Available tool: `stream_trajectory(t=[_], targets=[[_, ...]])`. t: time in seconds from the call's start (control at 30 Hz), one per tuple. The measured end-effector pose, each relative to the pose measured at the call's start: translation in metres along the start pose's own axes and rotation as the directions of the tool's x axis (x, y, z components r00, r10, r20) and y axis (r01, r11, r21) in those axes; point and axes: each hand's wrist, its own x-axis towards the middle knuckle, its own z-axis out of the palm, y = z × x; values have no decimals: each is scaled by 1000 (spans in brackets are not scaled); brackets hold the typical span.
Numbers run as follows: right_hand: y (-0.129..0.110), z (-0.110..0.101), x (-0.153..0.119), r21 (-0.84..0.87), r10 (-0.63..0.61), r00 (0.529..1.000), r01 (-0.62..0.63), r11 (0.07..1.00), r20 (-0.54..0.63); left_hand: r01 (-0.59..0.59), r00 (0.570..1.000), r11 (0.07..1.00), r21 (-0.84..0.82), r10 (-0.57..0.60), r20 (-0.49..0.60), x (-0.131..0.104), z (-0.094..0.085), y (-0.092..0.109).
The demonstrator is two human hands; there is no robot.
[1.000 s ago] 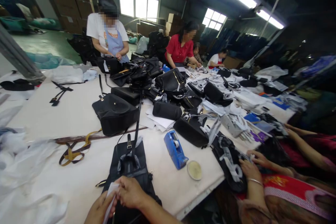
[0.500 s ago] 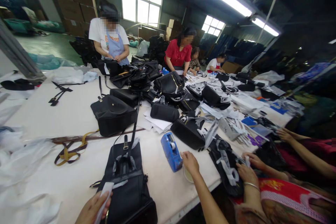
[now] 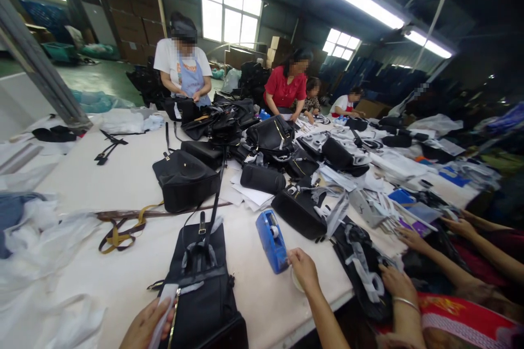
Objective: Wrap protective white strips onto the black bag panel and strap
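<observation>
My left hand grips a white strip, thumb on top, beside a black backpack. The backpack lies on the table with its flap turned back, showing a gold zipper and grey wrapping on its straps. At the front end of a blue tape dispenser, my right hand has its fingertips pinched together. Whatever is between them is too small to make out. Partly hidden under that hand, a pale ring-shaped roll rests on the table.
Black bags are heaped across the table's middle, with white papers among them. A brown-yellow strap and white wrapping lie at left. At right, a co-worker's hand touches another black bag. Other people work behind the heap.
The view has shifted, so most of the scene sits farther right. Both my hands keep nearly the same poses. The co-worker's far hand at right has reached away from the bag.
</observation>
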Motion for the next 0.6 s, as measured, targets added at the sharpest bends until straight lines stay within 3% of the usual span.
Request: stream_trajectory(t=[0.2,0.4,0.47,0.53,0.6], targets=[[12,12,-9,-64,141,990,-140,988,13,-1,999,999,-41,3,48,11,-5,-8],[21,16,-27,-205,129,990,-114,972,62,-5,999,990,-139,10,36,8,-8,-4],[7,29,-34,-183,46,994,-28,983,97,-19,999,986,-167,25,36,6,-8,-2],[-25,52,-47,-33,-104,978,112,993,182,-33,999,982,-186,39,33,5,-7,-1],[-71,81,-63,201,-275,906,218,955,321,-41,998,981,-187,47,28,5,-7,-1]])
